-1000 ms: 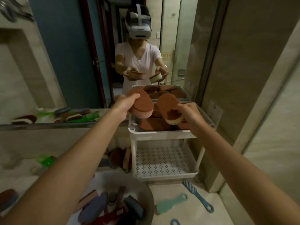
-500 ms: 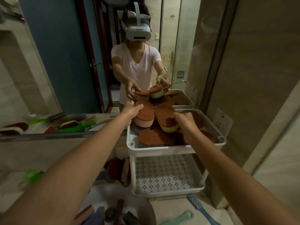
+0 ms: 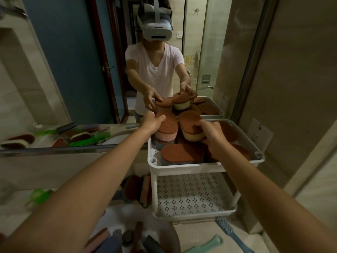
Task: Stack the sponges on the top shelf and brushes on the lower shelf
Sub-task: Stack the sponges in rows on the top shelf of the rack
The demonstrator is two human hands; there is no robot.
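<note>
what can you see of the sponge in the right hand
The sponge is an oval pad in two layers: a rust-brown scouring face on top, a thicker cream foam body below. It lies brown face up, slightly tilted, over the pile in the top shelf of the white rack. The right hand grips its near end, fingers curled over the brown face. Whether its underside rests on the pile is hidden. The pink sponge in the left hand is close beside it.

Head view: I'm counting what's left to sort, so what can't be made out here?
Head view: lower layers of the top shelf, under the upper sponges, left hand and right hand.
Head view: brushes in the basin, cut by the bottom edge, behind the left forearm.
Head view: things beside the lower shelf, dim and blurred.
</note>
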